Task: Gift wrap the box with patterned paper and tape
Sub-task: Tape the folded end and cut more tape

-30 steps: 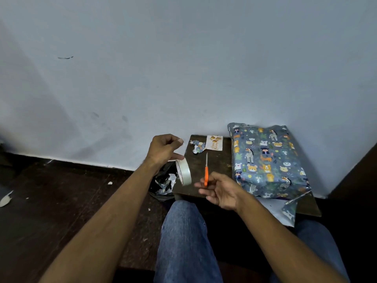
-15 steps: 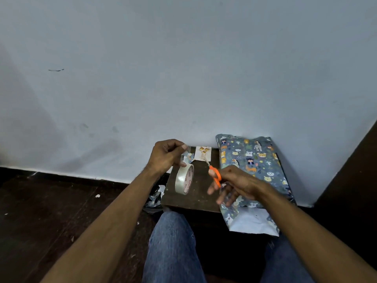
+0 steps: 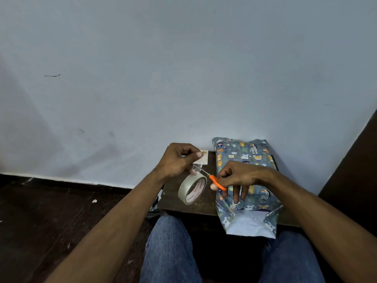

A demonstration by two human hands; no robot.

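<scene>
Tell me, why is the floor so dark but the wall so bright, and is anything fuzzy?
Head view: the pale wall catches soft, even light, while the dark floor soaks it up; a faint shadow crosses the wall's lower left. The tape roll and scissors look fairly sharp. The wide lens stretches the forearms near the edges.

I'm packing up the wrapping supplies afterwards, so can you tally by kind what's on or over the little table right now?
Wrapped box: 1
Tape roll, hanging from the strip pinched by the left hand: 1
Orange-handled scissors, held in the right hand: 1
Small card by the wall: 1
Total: 4
</scene>
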